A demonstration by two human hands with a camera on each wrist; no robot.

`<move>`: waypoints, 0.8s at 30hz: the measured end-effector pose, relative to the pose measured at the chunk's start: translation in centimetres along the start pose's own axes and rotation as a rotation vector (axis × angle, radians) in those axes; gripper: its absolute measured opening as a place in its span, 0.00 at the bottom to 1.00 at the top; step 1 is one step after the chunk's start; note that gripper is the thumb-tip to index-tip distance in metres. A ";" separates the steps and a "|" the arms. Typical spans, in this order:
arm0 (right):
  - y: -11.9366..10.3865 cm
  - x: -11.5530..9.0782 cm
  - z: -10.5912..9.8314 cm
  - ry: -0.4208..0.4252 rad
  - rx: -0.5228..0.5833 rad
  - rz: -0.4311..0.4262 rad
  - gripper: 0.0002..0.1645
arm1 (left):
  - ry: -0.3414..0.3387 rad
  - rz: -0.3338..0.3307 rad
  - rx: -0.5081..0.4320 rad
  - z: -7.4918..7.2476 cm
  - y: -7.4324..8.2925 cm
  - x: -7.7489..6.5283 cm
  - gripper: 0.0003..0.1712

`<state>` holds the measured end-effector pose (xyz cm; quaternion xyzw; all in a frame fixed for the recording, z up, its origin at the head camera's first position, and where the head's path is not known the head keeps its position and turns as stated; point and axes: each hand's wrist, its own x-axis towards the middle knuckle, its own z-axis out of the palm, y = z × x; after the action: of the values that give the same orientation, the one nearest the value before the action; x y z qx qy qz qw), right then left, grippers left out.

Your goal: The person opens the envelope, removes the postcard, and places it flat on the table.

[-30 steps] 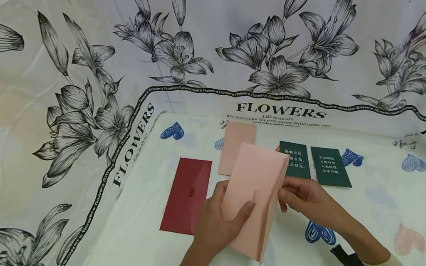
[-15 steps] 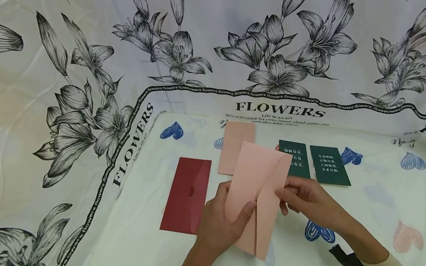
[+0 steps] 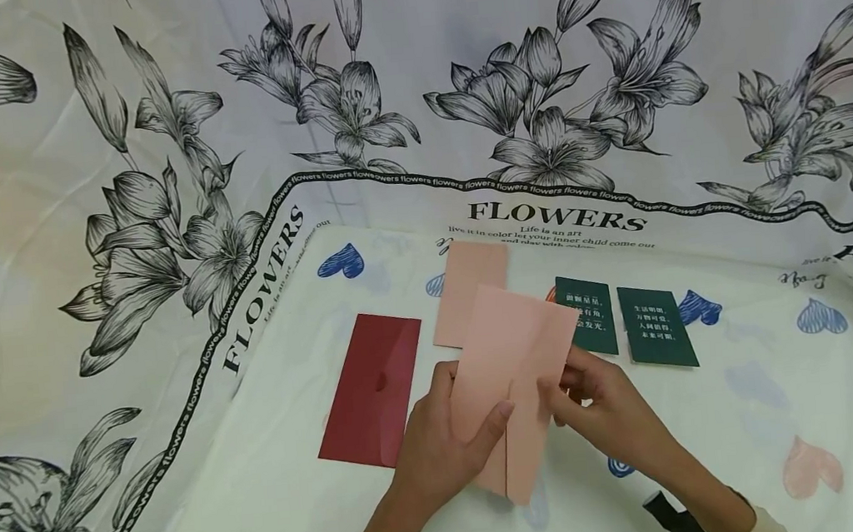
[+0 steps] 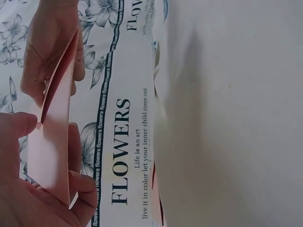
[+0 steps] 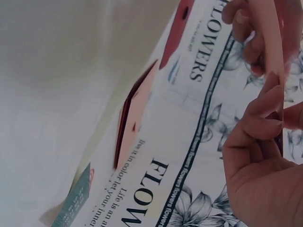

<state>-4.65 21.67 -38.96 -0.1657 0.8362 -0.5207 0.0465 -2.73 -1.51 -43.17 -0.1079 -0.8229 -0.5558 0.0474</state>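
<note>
A pale pink envelope [image 3: 492,336] is held tilted above the table, its long flap lying over the right part of its face. My left hand [image 3: 436,445] grips its left side, thumb across the front and fingers behind. At the right edge my right hand [image 3: 610,406] pinches the flap side between thumb and fingers. Seen from the left wrist, the envelope [image 4: 52,146] gapes along one side and shows a darker red inside. The right wrist view shows it nearly edge-on, with the right fingers [image 5: 262,111] against it.
Behind the held envelope lies another pink envelope [image 3: 466,288], partly covered. To the left is a dark red envelope [image 3: 369,392]. Two green cards with white writing, a nearer one [image 3: 592,320] and a right one [image 3: 659,327], lie on the heart-patterned cloth [image 3: 263,479].
The envelope's flap, raised on edge a second ago, has come down over the face. My right thumb has shifted left onto it. My left hand keeps its grip.
</note>
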 end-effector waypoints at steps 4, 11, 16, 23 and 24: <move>0.0 0.2 0.7 0.016 -0.038 -0.005 0.20 | -0.009 -0.014 -0.020 -0.1 0.0 0.0 0.31; 0.1 0.5 1.8 0.004 -0.033 0.049 0.20 | -0.043 -0.039 0.015 -0.4 0.2 0.1 0.32; 0.1 0.7 2.2 -0.010 -0.031 0.012 0.20 | -0.017 -0.032 0.022 -0.7 -0.2 0.2 0.31; 0.2 0.9 3.1 -0.071 -0.021 -0.022 0.17 | -0.035 -0.139 -0.135 -1.7 -0.8 0.4 0.33; 0.3 0.9 3.2 -0.093 -0.020 -0.022 0.17 | -0.041 -0.166 -0.162 -2.0 -1.0 0.5 0.33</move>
<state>-4.78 18.77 -40.53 -0.1995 0.8364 -0.5046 0.0778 -3.50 -3.65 -43.18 -0.0544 -0.7821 -0.6203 -0.0246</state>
